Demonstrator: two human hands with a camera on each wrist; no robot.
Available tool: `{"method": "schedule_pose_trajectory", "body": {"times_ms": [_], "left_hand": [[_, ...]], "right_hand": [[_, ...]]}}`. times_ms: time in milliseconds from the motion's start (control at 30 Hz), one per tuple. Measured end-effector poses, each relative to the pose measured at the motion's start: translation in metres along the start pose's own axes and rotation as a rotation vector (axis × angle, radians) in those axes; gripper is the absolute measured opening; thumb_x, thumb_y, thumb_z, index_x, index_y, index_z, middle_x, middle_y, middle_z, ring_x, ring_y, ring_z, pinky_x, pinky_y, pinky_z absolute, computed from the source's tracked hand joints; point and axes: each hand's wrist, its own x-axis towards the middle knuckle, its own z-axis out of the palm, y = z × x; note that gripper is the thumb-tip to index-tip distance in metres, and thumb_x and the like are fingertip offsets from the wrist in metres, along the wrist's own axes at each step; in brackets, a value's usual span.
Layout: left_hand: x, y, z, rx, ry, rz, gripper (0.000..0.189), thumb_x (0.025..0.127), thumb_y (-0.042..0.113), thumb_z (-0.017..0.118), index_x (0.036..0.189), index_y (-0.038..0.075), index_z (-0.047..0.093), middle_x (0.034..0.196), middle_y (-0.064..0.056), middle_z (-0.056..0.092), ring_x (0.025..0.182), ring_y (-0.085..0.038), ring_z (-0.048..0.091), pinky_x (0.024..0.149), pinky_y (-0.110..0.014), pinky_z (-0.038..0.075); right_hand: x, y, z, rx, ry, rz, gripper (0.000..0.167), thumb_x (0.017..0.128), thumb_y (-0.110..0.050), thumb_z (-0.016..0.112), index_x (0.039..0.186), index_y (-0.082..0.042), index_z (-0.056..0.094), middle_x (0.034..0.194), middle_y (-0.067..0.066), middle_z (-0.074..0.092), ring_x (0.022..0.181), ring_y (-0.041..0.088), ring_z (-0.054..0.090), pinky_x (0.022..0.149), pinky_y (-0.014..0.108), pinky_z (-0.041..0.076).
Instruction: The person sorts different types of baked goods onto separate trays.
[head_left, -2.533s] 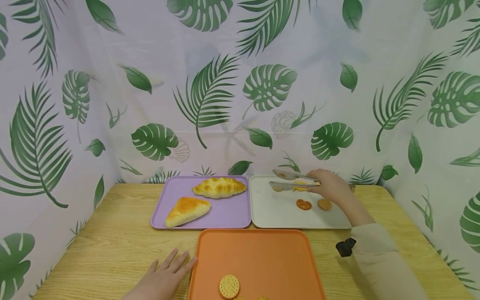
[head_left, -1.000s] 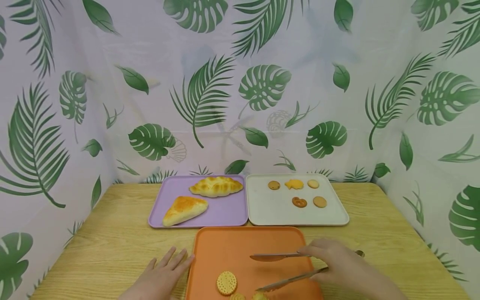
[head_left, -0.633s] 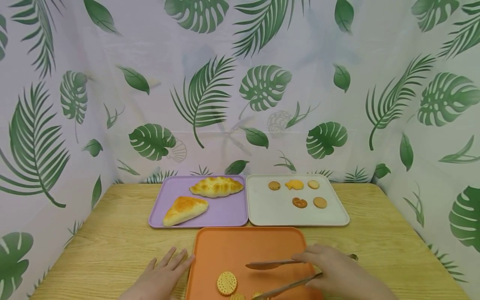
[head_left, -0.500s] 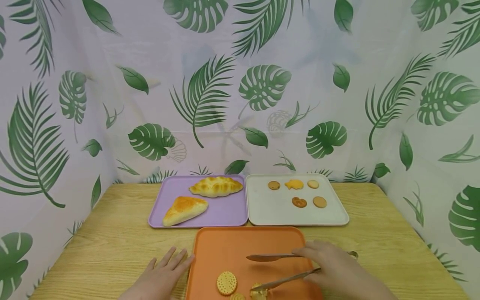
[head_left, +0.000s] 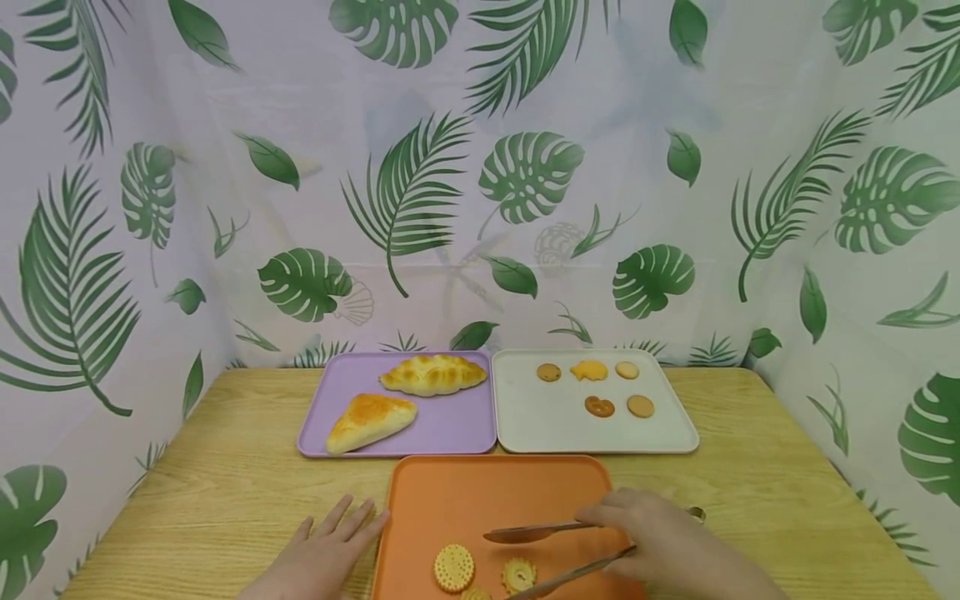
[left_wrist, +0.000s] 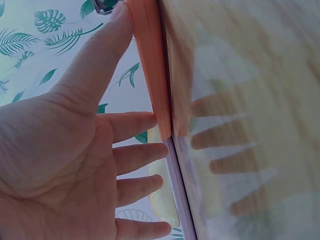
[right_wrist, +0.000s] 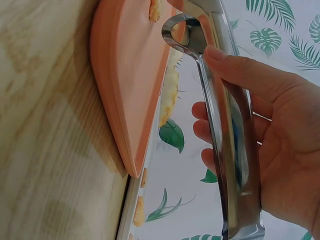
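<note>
Right hand [head_left: 651, 533] grips tongs [head_left: 528, 533] over orange tray [head_left: 487, 490]; 3 biscuits [head_left: 453, 568] visible.

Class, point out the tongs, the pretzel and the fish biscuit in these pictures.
Tongs [right_wrist: 242, 167]: right wrist view, on the metal arm.
Pretzel [head_left: 601, 407]: head view, near its middle.
Fish biscuit [head_left: 591, 370]: head view, on its body.

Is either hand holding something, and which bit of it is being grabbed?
The right hand holds the metal tongs by the middle of their arms. The left hand holds nothing.
</note>
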Motion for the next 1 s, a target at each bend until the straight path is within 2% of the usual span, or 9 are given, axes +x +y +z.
{"method": "schedule_pose_trajectory", "body": {"times_ms": [67, 133, 433, 633, 867, 1000], "left_hand": [[0.0, 0.001, 0.0, 0.004, 0.003, 0.002, 0.101, 0.071, 0.065, 0.07, 0.153, 0.019, 0.033, 0.159, -0.011, 0.032, 0.148, -0.04, 0.021, 0.104, -0.075, 0.025], [0.0, 0.001, 0.0, 0.009, 0.008, 0.005, 0.1, 0.071, 0.064, 0.071, 0.153, 0.019, 0.034, 0.159, -0.012, 0.033, 0.148, -0.04, 0.022, 0.104, -0.075, 0.025], [0.0, 0.002, 0.0, 0.016, 0.015, 0.004, 0.101, 0.071, 0.068, 0.069, 0.152, 0.019, 0.035, 0.158, -0.012, 0.034, 0.148, -0.04, 0.024, 0.103, -0.075, 0.026], [0.0, 0.001, 0.001, 0.015, 0.011, 0.006, 0.1, 0.071, 0.067, 0.069, 0.152, 0.019, 0.034, 0.158, -0.012, 0.034, 0.148, -0.04, 0.024, 0.103, -0.075, 0.027], [0.001, 0.0, 0.001, 0.013, 0.014, 0.005, 0.1, 0.072, 0.065, 0.07, 0.152, 0.019, 0.034, 0.158, -0.012, 0.033, 0.148, -0.04, 0.023, 0.103, -0.075, 0.027], [0.001, -0.001, 0.001, 0.004, 0.011, 0.014, 0.1, 0.071, 0.064, 0.071, 0.152, 0.019, 0.034, 0.158, -0.012, 0.033, 0.147, -0.041, 0.023, 0.103, -0.076, 0.026]], "right_hand": [[0.0, -0.001, 0.001, 0.015, -0.027, 0.033, 0.044, 0.078, -0.034, 0.08, 0.12, -0.032, 0.066, 0.113, -0.014, 0.065, 0.1, 0.009, 0.059, 0.078, 0.029, 0.053], [0.0, -0.001, 0.002, 0.002, -0.022, 0.031, 0.044, 0.077, -0.033, 0.08, 0.119, -0.031, 0.067, 0.113, -0.014, 0.065, 0.1, 0.009, 0.059, 0.078, 0.029, 0.053], [0.001, 0.0, 0.005, -0.054, 0.04, -0.058, 0.032, 0.081, -0.033, 0.077, 0.112, -0.028, 0.07, 0.101, -0.012, 0.067, 0.087, 0.007, 0.06, 0.07, 0.027, 0.051], [0.002, 0.002, 0.003, -0.044, 0.047, -0.064, 0.029, 0.08, -0.032, 0.077, 0.109, -0.028, 0.071, 0.097, -0.014, 0.066, 0.083, 0.003, 0.058, 0.068, 0.025, 0.049], [0.002, 0.006, -0.006, -0.113, 0.19, -0.152, 0.033, 0.076, -0.024, 0.082, 0.107, -0.022, 0.073, 0.099, -0.01, 0.07, 0.084, 0.007, 0.064, 0.069, 0.025, 0.053], [0.003, 0.01, -0.015, -0.139, 0.233, -0.151, 0.034, 0.075, -0.023, 0.083, 0.107, -0.021, 0.073, 0.097, -0.009, 0.069, 0.082, 0.006, 0.063, 0.065, 0.023, 0.051]]}}
